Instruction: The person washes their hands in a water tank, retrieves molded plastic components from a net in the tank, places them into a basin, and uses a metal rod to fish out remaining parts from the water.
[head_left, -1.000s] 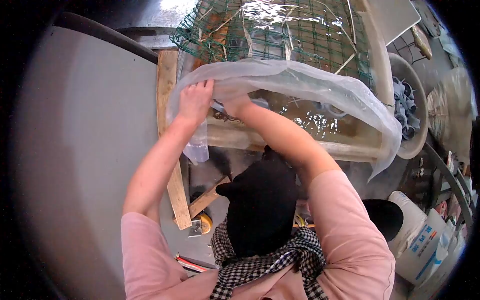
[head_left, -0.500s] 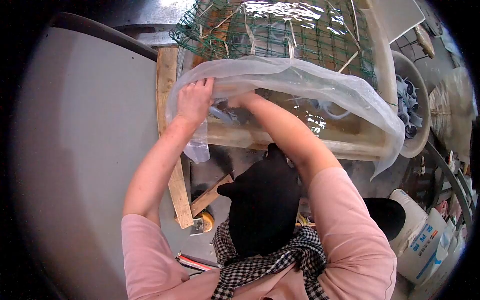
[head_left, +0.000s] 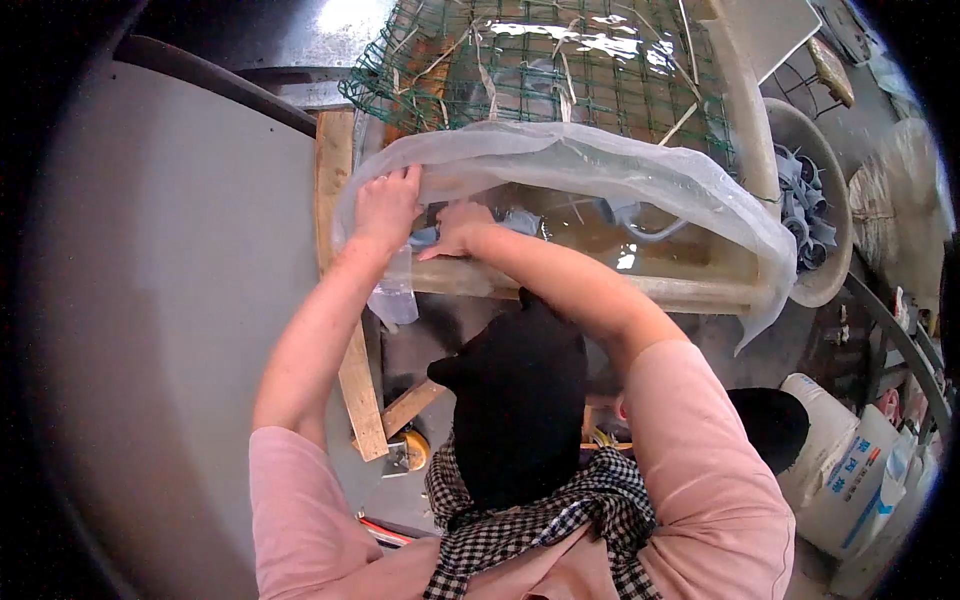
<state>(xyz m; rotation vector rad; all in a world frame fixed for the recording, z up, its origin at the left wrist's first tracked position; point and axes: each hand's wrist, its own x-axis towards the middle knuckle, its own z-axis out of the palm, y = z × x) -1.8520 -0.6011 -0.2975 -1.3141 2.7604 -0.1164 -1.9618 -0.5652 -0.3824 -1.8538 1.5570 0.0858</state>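
Observation:
A translucent white mesh sheet (head_left: 600, 165) is draped in an arc over the water-filled trough (head_left: 640, 292). My left hand (head_left: 388, 208) grips the sheet near its left end, fingers folded over the edge. Inside the front of the trough, my right hand (head_left: 462, 228) is closed around a blue-grey plastic part (head_left: 425, 238), with the thumb on the near side; much of the part is hidden. Beside that hand another grey part (head_left: 520, 221) lies in the water. Farther right is a grey part with a curved, hook-like end (head_left: 655, 235).
Green wire netting (head_left: 560, 80) with pale strips covers the trough's far section. A round tub (head_left: 845, 215) of grey parts stands at right. Wooden boards (head_left: 350, 370) and a grey panel (head_left: 200, 260) are at left. White printed sacks (head_left: 850, 480) sit at lower right.
My right hand has come out from under the sheet toward the trough's near rim, and its fingers now show. My left hand stays on the sheet. The view has shifted slightly.

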